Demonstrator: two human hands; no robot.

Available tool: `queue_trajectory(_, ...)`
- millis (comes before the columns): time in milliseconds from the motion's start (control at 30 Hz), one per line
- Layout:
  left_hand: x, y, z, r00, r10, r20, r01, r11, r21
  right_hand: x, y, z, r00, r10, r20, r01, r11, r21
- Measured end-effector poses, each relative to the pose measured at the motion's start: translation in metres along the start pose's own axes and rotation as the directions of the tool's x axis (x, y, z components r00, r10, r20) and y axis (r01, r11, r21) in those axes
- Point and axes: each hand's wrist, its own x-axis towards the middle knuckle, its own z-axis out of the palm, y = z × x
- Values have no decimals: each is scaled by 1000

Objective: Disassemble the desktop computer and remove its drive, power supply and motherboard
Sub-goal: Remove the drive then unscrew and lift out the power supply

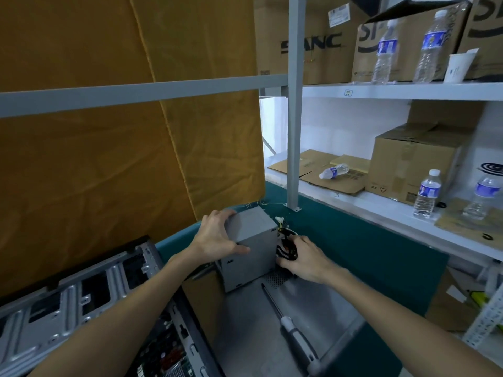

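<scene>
Water bottles (384,51) and cardboard boxes (413,164) on shelves; orange curtain (109,159) left.

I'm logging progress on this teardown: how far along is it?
Done: the power supply is out of the computer case, standing on a metal panel. In hand: the left hand grips it while the right hand holds its cables. Left: a circuit board still sits inside the case; the drive isn't visible. A screwdriver lies on the panel.

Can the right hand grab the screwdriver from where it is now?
Probably yes, but not right away. The screwdriver lies bare on the grey panel, just below the right hand, with nothing on top of it. That hand grips the black cables beside the power supply, so it must let go first.
</scene>
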Motion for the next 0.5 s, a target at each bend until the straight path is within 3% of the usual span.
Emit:
queue_trajectory(167, 7, -11, 0, 998, -20, 54, 19, 1000, 14, 11, 7, -15, 991, 82, 107, -89, 994, 65)
queue_trajectory(267, 7, -14, -2, 998, 7, 59, -10, 998, 58, 22, 2, -25, 991, 115, 67, -123, 984, 132)
queue_trajectory(367, 5, -16, -1, 999, 23, 49, -26, 997, 72, 39, -13, -31, 998, 31, -55, -29, 999, 36)
queue_trajectory(500, 1, -18, 1, 999, 33, 17, -34, 998, 55, 62, -36, -28, 997, -7, 77, 16, 993, -114)
